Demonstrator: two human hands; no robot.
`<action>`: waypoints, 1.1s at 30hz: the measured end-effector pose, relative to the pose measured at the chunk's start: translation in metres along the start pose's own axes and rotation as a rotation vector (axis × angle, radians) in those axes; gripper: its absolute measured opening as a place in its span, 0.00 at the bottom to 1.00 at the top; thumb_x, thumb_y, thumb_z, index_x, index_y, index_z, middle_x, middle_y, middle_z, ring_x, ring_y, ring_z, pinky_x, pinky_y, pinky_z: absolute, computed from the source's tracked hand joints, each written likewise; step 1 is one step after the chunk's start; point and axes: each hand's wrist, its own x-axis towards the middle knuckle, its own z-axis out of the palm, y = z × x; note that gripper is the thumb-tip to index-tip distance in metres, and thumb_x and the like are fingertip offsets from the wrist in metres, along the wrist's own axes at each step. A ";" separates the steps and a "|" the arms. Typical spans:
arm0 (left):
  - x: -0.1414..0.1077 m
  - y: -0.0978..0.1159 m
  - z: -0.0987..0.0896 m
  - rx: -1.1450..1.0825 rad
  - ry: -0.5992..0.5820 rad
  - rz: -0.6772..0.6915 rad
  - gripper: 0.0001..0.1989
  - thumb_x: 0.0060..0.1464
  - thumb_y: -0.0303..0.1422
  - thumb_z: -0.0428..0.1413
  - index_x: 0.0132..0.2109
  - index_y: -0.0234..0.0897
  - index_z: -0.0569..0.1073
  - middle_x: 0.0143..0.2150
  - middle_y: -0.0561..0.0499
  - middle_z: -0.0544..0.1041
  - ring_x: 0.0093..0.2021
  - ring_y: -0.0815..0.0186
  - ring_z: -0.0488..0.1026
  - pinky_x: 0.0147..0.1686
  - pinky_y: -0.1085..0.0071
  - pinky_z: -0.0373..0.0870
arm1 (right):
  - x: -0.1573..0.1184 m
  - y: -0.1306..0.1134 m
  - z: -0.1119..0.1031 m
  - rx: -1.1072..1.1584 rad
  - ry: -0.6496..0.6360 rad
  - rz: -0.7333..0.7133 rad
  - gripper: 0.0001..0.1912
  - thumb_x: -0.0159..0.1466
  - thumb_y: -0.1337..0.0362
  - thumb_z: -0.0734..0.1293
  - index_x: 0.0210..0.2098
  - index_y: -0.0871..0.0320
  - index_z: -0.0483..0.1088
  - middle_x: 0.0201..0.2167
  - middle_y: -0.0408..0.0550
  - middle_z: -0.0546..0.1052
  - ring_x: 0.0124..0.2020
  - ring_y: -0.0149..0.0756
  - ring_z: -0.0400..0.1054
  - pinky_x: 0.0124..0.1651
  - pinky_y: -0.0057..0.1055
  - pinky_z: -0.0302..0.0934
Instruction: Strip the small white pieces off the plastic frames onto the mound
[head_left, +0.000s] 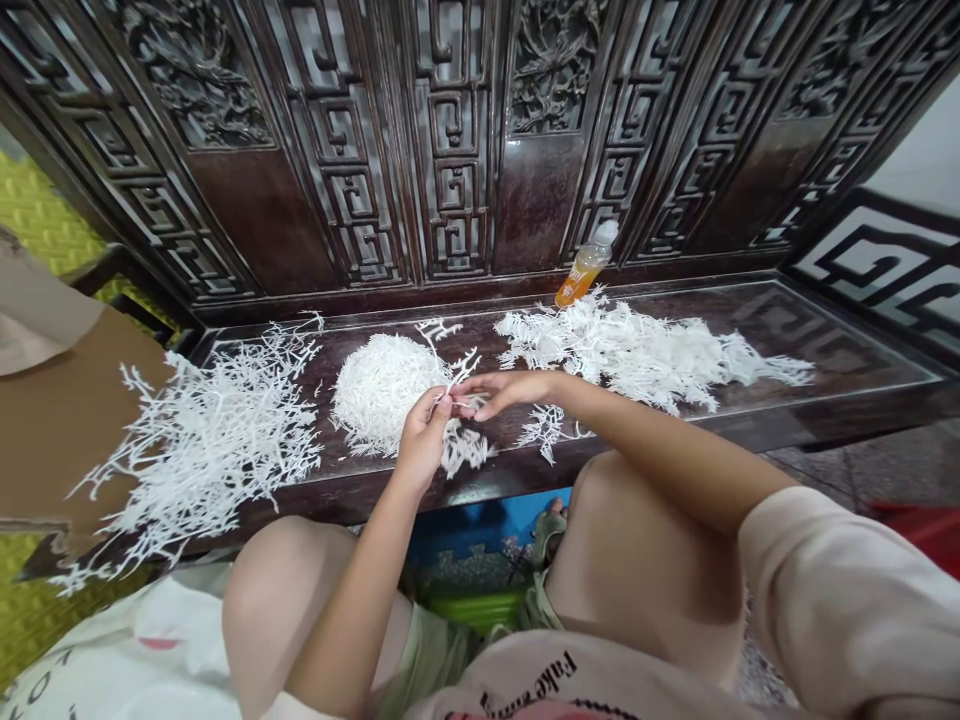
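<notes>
My left hand (426, 436) is closed in a pinch on a thin white branched plastic sprig (463, 366), whose forked tips stick up above the fingers. From the right, my right hand (508, 391) reaches across with its fingers stretched out and its thumb apart, fingertips close to the left hand's pinch. Whether they touch the sprig I cannot tell. Beneath and behind the hands is a rounded pile of small white pieces (386, 390). A clump of white sprigs (465, 447) lies just below the hands, at the bench's front edge.
A large heap of white branched sprigs (225, 430) spreads at left, partly past the bench edge. More frilly white sprigs (637, 350) lie at right, near a bottle of orange liquid (585, 268). The dark wooden bench (847, 330) has a carved back (262, 215).
</notes>
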 end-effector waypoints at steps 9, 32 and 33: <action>0.007 -0.001 -0.009 0.207 0.212 0.029 0.19 0.50 0.44 0.47 0.42 0.36 0.69 0.40 0.48 0.73 0.36 0.68 0.70 0.41 0.70 0.65 | 0.000 -0.009 0.009 0.196 0.026 0.163 0.13 0.56 0.55 0.62 0.29 0.60 0.63 0.35 0.49 0.74 0.33 0.31 0.69 0.40 0.30 0.59; 0.004 -0.031 -0.001 -0.047 0.205 -0.415 0.18 0.43 0.36 0.55 0.42 0.36 0.65 0.39 0.48 0.72 0.33 0.69 0.71 0.36 0.70 0.66 | 0.002 -0.008 0.013 -0.162 0.500 0.034 0.11 0.59 0.58 0.59 0.25 0.59 0.59 0.21 0.43 0.73 0.18 0.28 0.65 0.26 0.25 0.57; 0.005 -0.032 -0.003 -0.070 0.202 -0.390 0.16 0.42 0.34 0.55 0.41 0.36 0.66 0.38 0.48 0.73 0.33 0.69 0.71 0.36 0.70 0.66 | 0.002 -0.010 0.014 -0.130 0.497 0.026 0.11 0.59 0.59 0.59 0.25 0.59 0.59 0.21 0.43 0.72 0.19 0.28 0.66 0.26 0.25 0.58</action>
